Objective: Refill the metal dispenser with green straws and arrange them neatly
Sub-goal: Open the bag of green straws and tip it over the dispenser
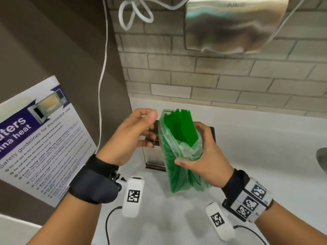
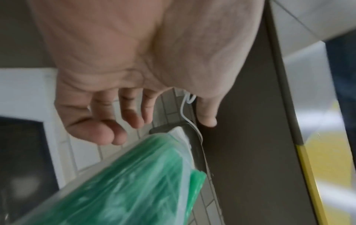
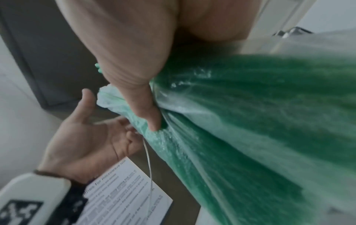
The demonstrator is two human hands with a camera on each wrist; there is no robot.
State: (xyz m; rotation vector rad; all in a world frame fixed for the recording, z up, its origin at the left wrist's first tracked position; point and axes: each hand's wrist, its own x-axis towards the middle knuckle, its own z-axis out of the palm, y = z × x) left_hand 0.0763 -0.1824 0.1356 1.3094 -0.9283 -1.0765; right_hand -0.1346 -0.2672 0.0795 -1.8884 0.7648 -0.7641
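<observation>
A clear plastic bag (image 1: 178, 156) full of green straws (image 1: 179, 126) stands upright over the white counter, with the straw ends poking out of its open top. My right hand (image 1: 191, 145) grips the bag around its middle, and its thumb (image 3: 152, 117) presses into the plastic. The metal dispenser (image 1: 153, 156), a small steel box, sits right behind the bag and is mostly hidden by it. My left hand (image 1: 150, 127) hovers open just left of the bag's top, above the dispenser, holding nothing; its fingers (image 2: 133, 117) are relaxed above the bag (image 2: 125, 182).
A microwave safety poster (image 1: 40, 138) leans at the left, with a white cable (image 1: 104, 68) hanging beside it. A steel wall unit (image 1: 233, 25) is mounted on the tiled wall above. The white counter (image 1: 256, 147) extends right toward a metal object (image 1: 322, 160) at the edge.
</observation>
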